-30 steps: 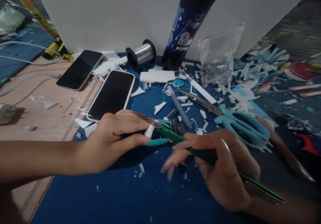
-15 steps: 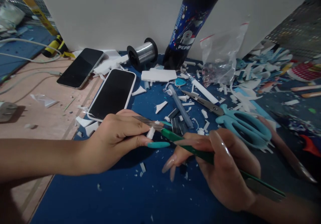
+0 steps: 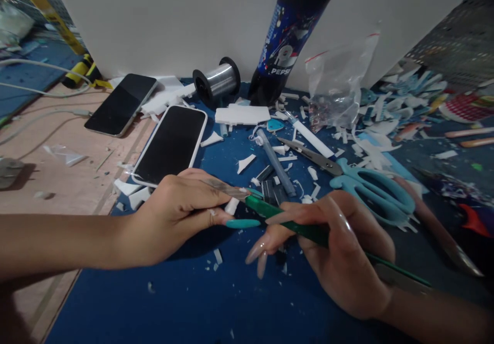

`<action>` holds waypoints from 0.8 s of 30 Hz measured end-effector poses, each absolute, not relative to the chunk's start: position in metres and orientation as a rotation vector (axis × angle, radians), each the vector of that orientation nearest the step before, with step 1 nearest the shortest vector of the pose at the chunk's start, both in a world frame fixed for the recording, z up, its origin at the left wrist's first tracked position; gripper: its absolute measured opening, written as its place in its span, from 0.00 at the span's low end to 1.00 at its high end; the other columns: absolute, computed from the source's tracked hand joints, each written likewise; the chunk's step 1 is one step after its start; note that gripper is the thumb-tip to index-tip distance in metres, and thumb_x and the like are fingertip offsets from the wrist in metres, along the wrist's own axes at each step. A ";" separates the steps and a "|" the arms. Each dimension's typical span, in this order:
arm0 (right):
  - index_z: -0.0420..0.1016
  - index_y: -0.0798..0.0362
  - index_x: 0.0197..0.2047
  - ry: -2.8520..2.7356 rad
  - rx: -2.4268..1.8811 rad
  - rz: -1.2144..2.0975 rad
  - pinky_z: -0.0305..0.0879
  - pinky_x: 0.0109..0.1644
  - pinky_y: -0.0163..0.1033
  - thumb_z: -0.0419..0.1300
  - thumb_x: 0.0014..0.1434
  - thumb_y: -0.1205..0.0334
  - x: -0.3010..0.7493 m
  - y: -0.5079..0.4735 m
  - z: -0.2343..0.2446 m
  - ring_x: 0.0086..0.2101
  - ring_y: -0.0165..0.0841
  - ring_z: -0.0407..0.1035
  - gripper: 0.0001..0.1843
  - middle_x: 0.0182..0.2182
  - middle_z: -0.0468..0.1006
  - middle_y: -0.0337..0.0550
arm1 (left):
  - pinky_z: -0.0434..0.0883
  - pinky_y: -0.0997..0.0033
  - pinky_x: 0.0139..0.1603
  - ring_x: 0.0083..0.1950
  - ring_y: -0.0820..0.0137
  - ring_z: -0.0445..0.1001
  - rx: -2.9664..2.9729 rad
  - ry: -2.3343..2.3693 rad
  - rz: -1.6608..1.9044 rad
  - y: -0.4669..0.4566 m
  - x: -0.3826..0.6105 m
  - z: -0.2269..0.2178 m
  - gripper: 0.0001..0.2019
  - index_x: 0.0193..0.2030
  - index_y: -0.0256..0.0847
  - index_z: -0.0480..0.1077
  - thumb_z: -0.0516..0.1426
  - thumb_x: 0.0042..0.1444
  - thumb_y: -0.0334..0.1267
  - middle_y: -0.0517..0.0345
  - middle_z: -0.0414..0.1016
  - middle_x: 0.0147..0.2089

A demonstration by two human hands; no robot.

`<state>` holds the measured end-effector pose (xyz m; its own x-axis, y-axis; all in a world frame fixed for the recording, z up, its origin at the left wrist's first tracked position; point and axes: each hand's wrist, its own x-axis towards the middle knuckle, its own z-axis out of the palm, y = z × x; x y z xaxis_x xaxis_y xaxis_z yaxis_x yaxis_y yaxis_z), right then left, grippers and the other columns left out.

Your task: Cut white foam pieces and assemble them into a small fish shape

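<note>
Little has shifted since the earlier frame: the right hand [image 3: 343, 251] has crept slightly toward the left one and the grip on both sides has stayed the same. The small white foam piece [image 3: 231, 206] sits low over the blue cutting mat [image 3: 185, 297], pinched between the thumb and forefinger of the left hand [image 3: 173, 220]. The right hand is closed pen-fashion round the green craft knife [image 3: 297, 225], whose blade [image 3: 226, 190] lies across the top of the piece, just under the left forefinger. The step in hand looks like trimming that piece. Judging by how near the fingertips are to the edge, the cut calls for a firm pinch and a short, controlled stroke away from them. A teal sliver shows at the left thumb tip, though it is unclear whether it is a nail or a scrap. White offcuts litter the mat around the hands, with teal scissors [image 3: 370, 195] to the right and a white-cased phone [image 3: 172, 146] behind the left hand. A second phone [image 3: 121, 105] lies on the bare wood of the table [image 3: 57, 189]. Against the back wall stand a spool of wire [image 3: 216, 82] and a Pepsi bottle [image 3: 285, 40] dark with cola. Beside them a clear zip bag [image 3: 339, 71] slumps, with small glittery bits gathered at its bottom.
</note>
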<state>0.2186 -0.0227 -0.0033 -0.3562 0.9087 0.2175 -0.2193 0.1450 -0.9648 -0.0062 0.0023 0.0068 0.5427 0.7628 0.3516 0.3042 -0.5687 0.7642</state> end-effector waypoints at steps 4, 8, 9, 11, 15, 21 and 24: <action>0.78 0.49 0.42 -1.523 -0.681 1.340 0.80 0.42 0.39 0.48 0.70 0.59 0.220 -0.021 0.000 0.31 0.34 0.80 0.16 0.31 0.82 0.43 | 0.79 0.62 0.42 0.45 0.61 0.81 2.127 0.929 0.884 0.002 -0.006 0.008 0.10 0.39 0.43 0.79 0.55 0.65 0.35 0.53 0.84 0.38; 0.78 0.51 0.43 -1.538 -0.682 1.362 0.80 0.34 0.39 0.46 0.71 0.55 0.220 -0.022 -0.001 0.32 0.36 0.80 0.20 0.32 0.82 0.47 | 0.78 0.66 0.44 0.46 0.64 0.81 2.005 0.884 0.922 0.001 -0.004 0.010 0.09 0.46 0.44 0.78 0.57 0.64 0.34 0.56 0.83 0.41; 0.78 0.51 0.44 -1.499 -0.689 1.334 0.80 0.33 0.39 0.46 0.71 0.55 0.219 -0.023 -0.003 0.31 0.36 0.80 0.19 0.32 0.82 0.46 | 0.78 0.67 0.45 0.46 0.65 0.81 1.975 0.865 0.937 0.001 -0.004 0.011 0.09 0.46 0.44 0.78 0.57 0.63 0.33 0.57 0.83 0.42; 0.76 0.50 0.46 -1.441 -0.691 1.296 0.80 0.33 0.39 0.47 0.71 0.57 0.218 -0.025 -0.005 0.30 0.35 0.80 0.16 0.32 0.82 0.45 | 0.78 0.70 0.46 0.47 0.67 0.81 1.943 0.847 0.960 0.001 -0.003 0.012 0.10 0.47 0.44 0.78 0.58 0.62 0.31 0.58 0.83 0.43; 0.74 0.47 0.48 -1.467 -0.665 1.282 0.80 0.35 0.41 0.49 0.70 0.61 0.220 -0.024 -0.004 0.33 0.36 0.80 0.12 0.33 0.81 0.42 | 0.78 0.67 0.45 0.45 0.65 0.81 1.990 0.877 0.949 0.001 -0.004 0.010 0.08 0.44 0.41 0.78 0.57 0.63 0.31 0.56 0.83 0.42; 0.75 0.45 0.45 -1.586 -0.718 1.289 0.78 0.36 0.40 0.48 0.70 0.61 0.225 -0.020 -0.001 0.31 0.34 0.79 0.14 0.32 0.80 0.40 | 0.78 0.64 0.45 0.45 0.62 0.81 2.078 0.892 0.952 0.001 -0.006 0.006 0.10 0.35 0.39 0.78 0.56 0.64 0.34 0.52 0.84 0.36; 0.79 0.48 0.38 -1.617 -0.772 1.396 0.77 0.33 0.40 0.43 0.71 0.56 0.223 -0.020 0.001 0.28 0.34 0.78 0.23 0.29 0.80 0.43 | 0.78 0.64 0.44 0.45 0.61 0.81 2.113 0.884 0.930 0.002 -0.007 0.005 0.11 0.33 0.40 0.78 0.56 0.64 0.34 0.53 0.84 0.36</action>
<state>0.2230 -0.0200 0.0011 -0.4551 0.8676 0.2003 -0.0716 0.1886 -0.9794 -0.0066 0.0022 0.0054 0.5191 0.7789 0.3519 0.3120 -0.5560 0.7704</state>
